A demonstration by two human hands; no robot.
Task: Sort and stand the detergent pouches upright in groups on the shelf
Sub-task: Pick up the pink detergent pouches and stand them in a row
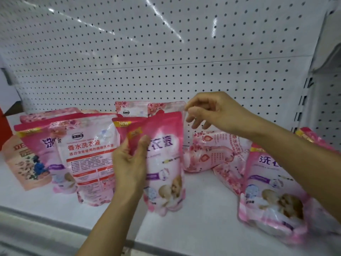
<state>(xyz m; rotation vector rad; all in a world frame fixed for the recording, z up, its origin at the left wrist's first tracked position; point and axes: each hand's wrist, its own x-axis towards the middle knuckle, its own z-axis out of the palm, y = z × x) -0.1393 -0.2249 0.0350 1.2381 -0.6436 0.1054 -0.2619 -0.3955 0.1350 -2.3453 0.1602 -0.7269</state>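
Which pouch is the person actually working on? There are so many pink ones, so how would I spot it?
Look along the white shelf below the pegboard wall, near the middle. The held pouch stands upright there, the left hand gripping its side and the right hand pinching its top corner. Only this one is being touched.

A single head-worn wide-angle view looks forward and slightly down from close in front of the white shelf (203,209), facing its pegboard back wall (166,52) at the far side, with both forearms reaching in from the near edge.
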